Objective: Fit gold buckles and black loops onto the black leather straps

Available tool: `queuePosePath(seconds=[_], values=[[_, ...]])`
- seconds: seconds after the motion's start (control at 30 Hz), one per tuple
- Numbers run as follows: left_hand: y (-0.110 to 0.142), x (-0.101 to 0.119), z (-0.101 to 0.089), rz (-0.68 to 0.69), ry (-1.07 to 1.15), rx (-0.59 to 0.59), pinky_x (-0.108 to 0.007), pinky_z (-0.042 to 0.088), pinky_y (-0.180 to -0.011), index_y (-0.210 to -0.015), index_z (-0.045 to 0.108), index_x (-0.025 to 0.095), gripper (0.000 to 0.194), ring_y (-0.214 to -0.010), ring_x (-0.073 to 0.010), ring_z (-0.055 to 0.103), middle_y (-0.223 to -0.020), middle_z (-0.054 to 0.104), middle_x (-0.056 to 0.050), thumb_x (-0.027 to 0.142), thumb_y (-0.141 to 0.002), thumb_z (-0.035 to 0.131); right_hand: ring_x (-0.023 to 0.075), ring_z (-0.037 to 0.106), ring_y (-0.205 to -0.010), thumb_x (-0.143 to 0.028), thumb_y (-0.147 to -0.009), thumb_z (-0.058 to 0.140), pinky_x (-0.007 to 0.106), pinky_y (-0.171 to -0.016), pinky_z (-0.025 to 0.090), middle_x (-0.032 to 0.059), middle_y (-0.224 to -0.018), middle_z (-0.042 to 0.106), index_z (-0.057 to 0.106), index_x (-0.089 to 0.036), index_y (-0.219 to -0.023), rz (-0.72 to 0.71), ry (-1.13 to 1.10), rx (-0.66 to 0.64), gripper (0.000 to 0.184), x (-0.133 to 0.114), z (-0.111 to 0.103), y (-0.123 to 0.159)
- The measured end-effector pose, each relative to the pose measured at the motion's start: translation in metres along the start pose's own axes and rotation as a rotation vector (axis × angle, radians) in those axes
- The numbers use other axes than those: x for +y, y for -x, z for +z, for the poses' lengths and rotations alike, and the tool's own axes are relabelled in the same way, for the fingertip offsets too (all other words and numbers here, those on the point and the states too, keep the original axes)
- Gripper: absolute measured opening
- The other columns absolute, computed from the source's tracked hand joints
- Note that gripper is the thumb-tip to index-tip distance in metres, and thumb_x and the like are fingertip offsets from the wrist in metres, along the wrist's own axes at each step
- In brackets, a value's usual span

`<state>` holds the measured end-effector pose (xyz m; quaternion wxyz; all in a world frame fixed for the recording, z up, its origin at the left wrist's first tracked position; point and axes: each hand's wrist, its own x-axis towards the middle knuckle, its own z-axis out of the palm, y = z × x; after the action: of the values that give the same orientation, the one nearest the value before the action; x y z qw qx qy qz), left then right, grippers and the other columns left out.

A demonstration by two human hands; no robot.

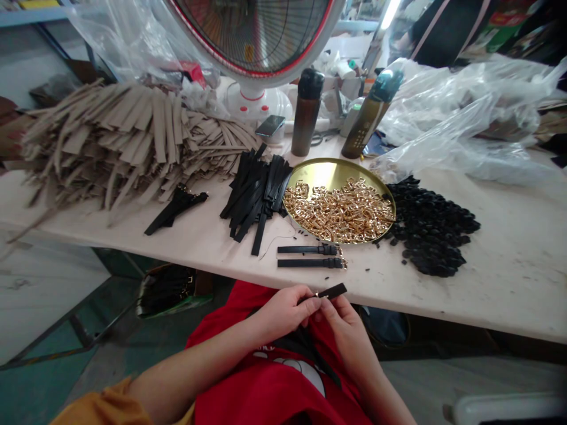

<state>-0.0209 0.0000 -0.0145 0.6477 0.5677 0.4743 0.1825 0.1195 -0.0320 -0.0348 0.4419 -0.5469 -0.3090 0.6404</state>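
Note:
Over my lap, just in front of the table edge, my left hand (297,306) and my right hand (339,313) meet with closed fingers on one black strap (333,291). A bit of gold metal, likely a buckle, shows between the fingertips; most of it is hidden. The strap's flat end sticks out above my right hand. Close by on the table lie two black straps with gold buckles, an upper strap (305,250) and a lower strap (308,263), side by side. Behind them a round gold tray (316,171) holds a heap of small gold buckles (349,206).
Black straps (248,195) are piled left of the tray, with a small strap bundle (175,206) farther left. Small black pieces (436,230) heap up at right. Beige strips (133,130), a fan (257,35), a brown bottle (305,118), an olive bottle (367,127) and plastic bags (460,112) stand behind.

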Motion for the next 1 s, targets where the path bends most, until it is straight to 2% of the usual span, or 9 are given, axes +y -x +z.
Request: queuePosePath(seconds=[0.07, 0.17, 0.3, 0.47, 0.6, 0.7, 0.77, 0.93, 1.0], values=[[-0.001, -0.004, 0.0, -0.023, 0.042, -0.018, -0.017, 0.032, -0.04, -0.076, 0.05, 0.014, 0.031, -0.041, -0.0054, 0.041, -0.058, 0.05, 0.004, 0.043, -0.081, 0.041, 0.0193, 0.056, -0.084, -0.04, -0.073, 0.06, 0.029, -0.075, 0.043, 0.003, -0.088, 0.065, 0.064, -0.02, -0.091, -0.053, 0.118, 0.025, 0.026, 0.0, -0.002, 0.002], [-0.001, -0.009, 0.003, -0.011, 0.074, 0.011, -0.017, 0.033, -0.04, -0.078, 0.048, 0.015, 0.028, -0.041, -0.0051, 0.044, -0.066, 0.055, 0.002, 0.043, -0.08, 0.044, 0.019, 0.055, -0.084, -0.038, -0.074, 0.059, 0.029, -0.075, 0.042, 0.0029, -0.088, 0.064, 0.063, -0.02, -0.089, -0.076, 0.159, 0.009, 0.023, 0.002, -0.003, 0.003], [-0.002, -0.014, 0.007, 0.005, 0.135, 0.08, -0.017, 0.03, -0.036, -0.079, 0.044, 0.015, 0.025, -0.039, -0.0049, 0.041, -0.062, 0.054, 0.003, 0.04, -0.079, 0.048, 0.0166, 0.055, -0.08, -0.034, -0.075, 0.06, 0.029, -0.074, 0.042, 0.0013, -0.085, 0.063, 0.06, -0.021, -0.09, -0.021, 0.028, -0.035, 0.02, 0.005, -0.002, 0.003], [-0.005, -0.016, 0.007, -0.017, 0.184, 0.05, -0.016, 0.027, -0.034, -0.076, 0.043, 0.016, 0.023, -0.037, -0.0043, 0.039, -0.059, 0.055, 0.003, 0.038, -0.078, 0.048, 0.0147, 0.055, -0.075, -0.032, -0.073, 0.062, 0.028, -0.07, 0.043, 0.0004, -0.085, 0.061, 0.058, -0.023, -0.094, 0.066, -0.135, -0.078, 0.023, 0.008, 0.001, 0.002], [-0.006, -0.018, 0.007, -0.058, 0.22, 0.02, -0.016, 0.025, -0.033, -0.075, 0.042, 0.016, 0.023, -0.036, -0.004, 0.037, -0.058, 0.054, 0.003, 0.038, -0.078, 0.047, 0.0147, 0.055, -0.072, -0.034, -0.072, 0.063, 0.027, -0.068, 0.043, 0.0, -0.076, 0.061, 0.06, -0.02, -0.089, 0.049, -0.054, -0.077, 0.022, 0.004, 0.0, 0.003], [-0.005, -0.017, 0.008, -0.063, 0.161, 0.032, -0.017, 0.025, -0.035, -0.075, 0.042, 0.017, 0.022, -0.036, -0.0045, 0.036, -0.057, 0.053, 0.004, 0.039, -0.079, 0.044, 0.0165, 0.056, -0.071, -0.038, -0.075, 0.058, 0.029, -0.069, 0.043, 0.0015, -0.074, 0.062, 0.06, -0.018, -0.083, 0.005, 0.083, -0.021, 0.022, 0.0, -0.003, 0.003], [-0.004, -0.017, 0.008, -0.054, 0.074, 0.06, -0.018, 0.028, -0.038, -0.074, 0.042, 0.017, 0.02, -0.039, -0.0053, 0.037, -0.057, 0.053, 0.004, 0.037, -0.08, 0.043, 0.0183, 0.056, -0.072, -0.039, -0.076, 0.055, 0.031, -0.069, 0.044, 0.0027, -0.075, 0.063, 0.06, -0.018, -0.082, -0.062, 0.217, 0.034, 0.023, 0.002, -0.005, 0.003], [0.001, -0.014, 0.011, -0.011, -0.169, 0.173, -0.02, 0.034, -0.052, -0.069, 0.046, 0.017, 0.015, -0.057, -0.0103, 0.048, -0.06, 0.054, 0.003, 0.029, -0.078, 0.044, 0.0192, 0.053, -0.073, -0.033, -0.075, 0.057, 0.033, -0.07, 0.042, 0.0041, -0.075, 0.058, 0.062, -0.02, -0.074, -0.475, 0.653, 0.174, 0.014, 0.015, -0.01, 0.005], [0.004, -0.009, 0.012, 0.003, -0.232, 0.182, -0.021, 0.034, -0.053, -0.069, 0.046, 0.017, 0.015, -0.059, -0.0113, 0.048, -0.062, 0.054, 0.003, 0.029, -0.078, 0.044, 0.0182, 0.053, -0.07, -0.031, -0.075, 0.056, 0.031, -0.067, 0.041, 0.0033, -0.072, 0.058, 0.06, -0.019, -0.074, -0.457, 0.652, 0.174, 0.013, 0.015, -0.011, 0.006]])
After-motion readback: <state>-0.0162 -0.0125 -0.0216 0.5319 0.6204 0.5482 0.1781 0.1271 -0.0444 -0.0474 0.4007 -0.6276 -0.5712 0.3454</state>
